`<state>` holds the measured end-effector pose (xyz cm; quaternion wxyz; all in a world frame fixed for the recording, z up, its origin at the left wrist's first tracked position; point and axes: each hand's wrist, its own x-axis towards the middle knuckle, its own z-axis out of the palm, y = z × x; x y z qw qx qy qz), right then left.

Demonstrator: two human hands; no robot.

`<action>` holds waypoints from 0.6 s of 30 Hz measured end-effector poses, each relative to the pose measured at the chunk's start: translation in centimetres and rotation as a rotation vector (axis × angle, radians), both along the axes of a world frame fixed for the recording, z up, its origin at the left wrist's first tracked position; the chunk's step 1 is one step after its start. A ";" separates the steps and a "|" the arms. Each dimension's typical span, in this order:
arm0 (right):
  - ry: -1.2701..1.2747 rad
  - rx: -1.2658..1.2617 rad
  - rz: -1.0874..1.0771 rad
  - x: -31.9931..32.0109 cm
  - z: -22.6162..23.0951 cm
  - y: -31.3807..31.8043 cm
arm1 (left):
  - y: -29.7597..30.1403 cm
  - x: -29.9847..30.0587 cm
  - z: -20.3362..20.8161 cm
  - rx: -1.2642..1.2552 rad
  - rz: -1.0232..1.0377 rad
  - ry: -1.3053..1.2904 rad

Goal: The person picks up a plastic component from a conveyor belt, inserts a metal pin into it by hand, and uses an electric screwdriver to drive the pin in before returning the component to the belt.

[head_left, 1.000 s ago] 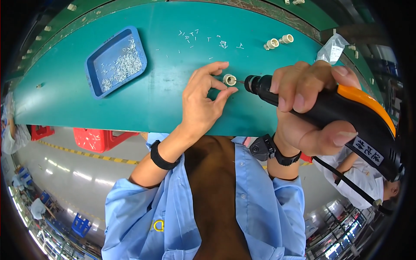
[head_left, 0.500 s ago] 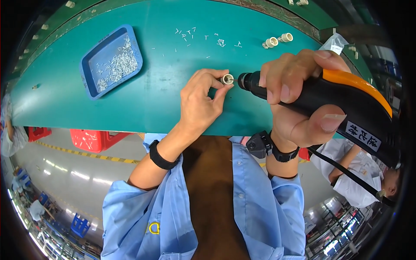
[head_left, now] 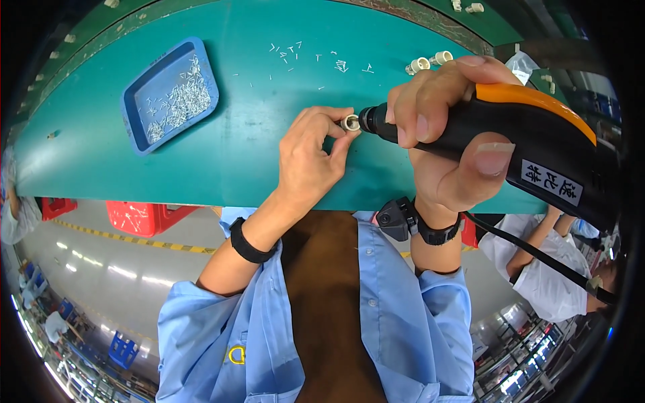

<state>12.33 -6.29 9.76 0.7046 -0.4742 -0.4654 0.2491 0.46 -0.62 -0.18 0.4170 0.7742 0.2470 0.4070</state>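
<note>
Green worktop (head_left: 255,174), near edge: left hand (head_left: 309,151) pinches a white cup (head_left: 350,123), right hand (head_left: 437,104) curls around a black drill (head_left: 537,141).

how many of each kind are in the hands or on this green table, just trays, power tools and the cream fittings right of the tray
Blue tray: 1
Power tool: 1, in the right hand
Cream fittings: 3, one in the left hand, two on the green table
Total: 5
</note>
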 end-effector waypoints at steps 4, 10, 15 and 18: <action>-0.016 -0.005 0.045 0.0 -0.2 0.2 | 0.0 0.0 0.1 0.011 0.008 0.000; -0.093 -0.001 -0.070 -0.8 -0.4 1.0 | 0.1 -0.2 0.1 0.037 0.014 0.025; -0.035 0.037 -0.088 -0.9 -0.7 0.8 | 0.1 0.1 0.1 0.041 0.028 -0.010; 0.005 0.070 -0.098 -1.0 -0.9 0.8 | 0.2 -0.3 0.0 0.053 0.016 0.013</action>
